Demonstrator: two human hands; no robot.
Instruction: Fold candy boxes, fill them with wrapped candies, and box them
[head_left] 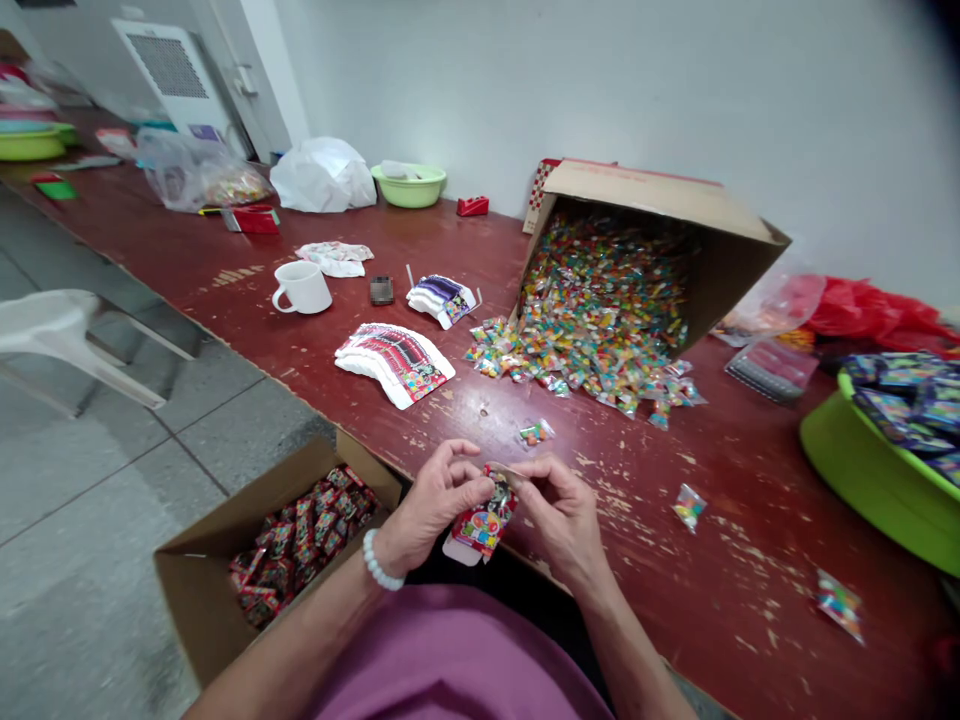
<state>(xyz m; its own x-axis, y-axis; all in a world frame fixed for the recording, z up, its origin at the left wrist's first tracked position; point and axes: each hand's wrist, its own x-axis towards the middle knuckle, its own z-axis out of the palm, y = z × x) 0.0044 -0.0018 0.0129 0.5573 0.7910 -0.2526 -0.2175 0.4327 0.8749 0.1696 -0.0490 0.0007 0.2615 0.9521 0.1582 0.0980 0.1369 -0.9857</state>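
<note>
Both my hands hold one small printed paper box point(484, 520) above the near edge of the red table point(750, 560). My left hand point(435, 500) pinches its upper left side, with a white bead bracelet at the wrist. My right hand point(559, 510) is closed on its top right flap. One small candy packet point(537, 432) lies on the table just beyond my hands. A tipped cardboard box point(720, 250) spills several colourful candy packets point(600, 320) onto the table. Two stacks of flat printed box blanks point(395, 362) point(442, 298) lie to the left.
An open carton point(202, 590) of filled red boxes sits at my lower left. A green basin point(877, 470) with dark boxes is at right. A white mug point(301, 287), plastic bags point(324, 172), a green bowl point(410, 186) and a white chair point(67, 335) are further left. Stray packets point(689, 505) point(838, 602) dot the table.
</note>
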